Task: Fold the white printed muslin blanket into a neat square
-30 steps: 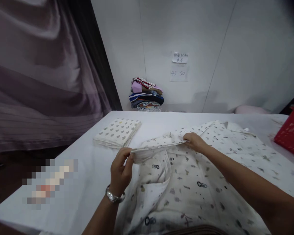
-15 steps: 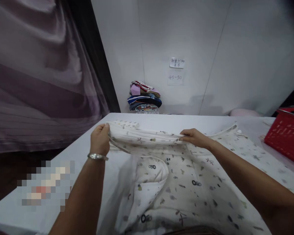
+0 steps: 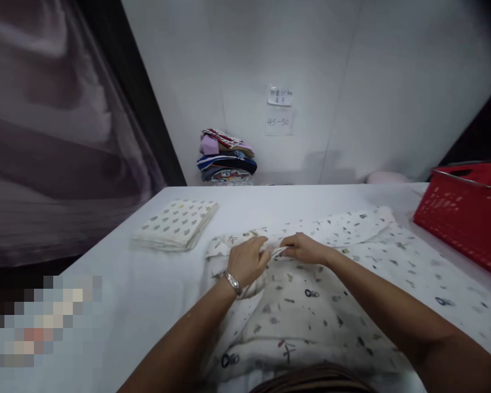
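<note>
A large white cloth (image 3: 303, 305) with small printed motifs spreads over the table, from its near edge out to the right. My left hand (image 3: 249, 258), with a silver bracelet at the wrist, pinches a bunched edge of this cloth near its middle. Close beside it, my right hand (image 3: 305, 248) is closed on the same raised edge. The cloth's far part is folded over, and its near part lies rumpled toward my body. Left of my hands, apart from them, rests a folded cloth (image 3: 175, 222) with grey-green leaf-like prints.
A red plastic basket (image 3: 466, 213) with a metal handle stands at the right. Behind the table's far edge is a stack of folded fabrics (image 3: 227, 158) against the wall. Paper notes (image 3: 279, 96) hang above. A purple curtain (image 3: 57, 142) hangs on the left.
My left hand has moved right and toward me, from the cloth's far left corner to beside my right hand. The stretched edge is lowered and bunched, and the folded cloth is now uncovered.
</note>
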{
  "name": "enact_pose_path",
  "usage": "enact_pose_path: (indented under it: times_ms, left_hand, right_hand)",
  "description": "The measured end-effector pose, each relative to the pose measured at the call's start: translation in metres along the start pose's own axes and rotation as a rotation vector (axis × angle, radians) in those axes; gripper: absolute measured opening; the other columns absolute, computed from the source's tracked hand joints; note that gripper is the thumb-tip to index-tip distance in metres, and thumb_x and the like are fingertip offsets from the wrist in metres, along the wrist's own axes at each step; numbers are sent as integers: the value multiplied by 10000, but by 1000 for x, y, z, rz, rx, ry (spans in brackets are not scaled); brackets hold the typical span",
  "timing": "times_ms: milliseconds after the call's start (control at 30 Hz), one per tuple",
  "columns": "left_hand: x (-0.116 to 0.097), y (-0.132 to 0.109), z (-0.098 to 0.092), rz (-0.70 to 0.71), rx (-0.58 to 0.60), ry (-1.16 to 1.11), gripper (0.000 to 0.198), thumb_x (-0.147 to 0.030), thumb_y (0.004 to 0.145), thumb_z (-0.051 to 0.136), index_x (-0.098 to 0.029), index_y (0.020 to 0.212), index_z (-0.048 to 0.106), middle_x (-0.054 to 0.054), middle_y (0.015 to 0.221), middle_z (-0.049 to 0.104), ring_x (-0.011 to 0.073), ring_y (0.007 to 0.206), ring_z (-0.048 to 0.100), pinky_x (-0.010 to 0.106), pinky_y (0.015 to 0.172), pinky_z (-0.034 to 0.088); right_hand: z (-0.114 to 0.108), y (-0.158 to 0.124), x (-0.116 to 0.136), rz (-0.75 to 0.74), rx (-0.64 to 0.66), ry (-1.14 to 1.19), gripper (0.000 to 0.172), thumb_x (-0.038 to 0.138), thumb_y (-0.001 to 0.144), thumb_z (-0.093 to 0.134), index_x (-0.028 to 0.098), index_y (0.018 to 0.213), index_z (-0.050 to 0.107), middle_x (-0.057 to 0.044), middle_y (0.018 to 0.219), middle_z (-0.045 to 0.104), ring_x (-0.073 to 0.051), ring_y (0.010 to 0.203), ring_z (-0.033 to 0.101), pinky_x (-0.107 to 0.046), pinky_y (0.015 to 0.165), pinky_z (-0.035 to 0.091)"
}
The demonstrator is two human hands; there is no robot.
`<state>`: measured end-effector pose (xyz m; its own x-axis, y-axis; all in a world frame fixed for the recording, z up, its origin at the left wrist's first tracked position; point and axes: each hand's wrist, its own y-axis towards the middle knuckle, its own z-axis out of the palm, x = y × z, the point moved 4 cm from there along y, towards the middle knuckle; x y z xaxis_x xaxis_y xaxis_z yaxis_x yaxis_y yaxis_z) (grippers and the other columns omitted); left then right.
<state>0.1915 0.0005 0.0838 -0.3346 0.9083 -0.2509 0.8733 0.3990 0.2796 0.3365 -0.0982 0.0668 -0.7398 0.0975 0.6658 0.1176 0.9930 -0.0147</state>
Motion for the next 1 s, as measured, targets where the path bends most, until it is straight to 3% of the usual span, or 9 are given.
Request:
enact_pose_path:
  times_ms: [100,233,300,433,533,633,800,1000]
  left_hand:
    - [-19,7,19,88,118,-14,376,-491,811,523,-261,1106,570,22,989,651,198,873,599,279,695,412]
    - [-20,17,32,91,211,-8,226,-416,822,524,-250,912,648,17,838,632,178,792,588,257,633,374]
    - [-20,19,34,89,239,-14,225,-382,840,486,-233,818,654,18,799,604,161,733,574,249,596,347]
    - [-19,24,27,102,198,-123,172,-292,818,474,-217,788,625,7,917,593,120,681,544,235,585,326]
    - [-6,31,16,28,189,-206,176,-304,794,474,-204,717,597,-13,732,584,126,642,514,232,586,313]
    - [13,39,6,-71,198,-284,253,-376,779,463,-188,620,524,-38,554,474,117,550,433,225,542,281]
    - [36,45,4,-188,277,-496,311,-453,725,482,-179,580,455,-58,513,370,94,501,329,214,486,239]
    - [57,42,1,-292,312,-568,366,-521,688,519,-177,578,457,-62,508,359,92,503,326,208,490,260]
  right_hand:
    - [1,-1,6,-76,-32,-20,148,194,784,543,195,859,670,-1,755,651,-132,678,549,-225,601,365]
    - [2,-5,1,-64,-60,-41,144,179,796,545,195,866,669,7,741,651,-124,669,551,-215,604,360]
    - [1,-9,-4,-59,-86,-60,145,210,813,543,199,894,663,6,739,648,-127,669,554,-214,602,362]
    - [-2,-16,-18,-108,-93,-147,184,240,840,522,219,985,633,-11,860,665,-150,759,579,-232,659,395]
    - [-15,-26,-45,-96,-174,-289,266,198,846,483,218,1084,600,-50,1017,657,-188,908,579,-284,768,420]
    - [-39,-42,-88,13,-316,-448,343,142,819,465,194,1137,583,-86,1120,630,-222,1018,559,-344,870,406]
    - [-81,-71,-154,235,-376,-610,441,39,689,492,165,1095,610,-95,1091,648,-244,1022,570,-352,901,397]
    - [-118,-111,-198,435,-448,-623,459,41,637,489,153,1064,613,-112,1071,648,-253,1002,578,-342,864,430]
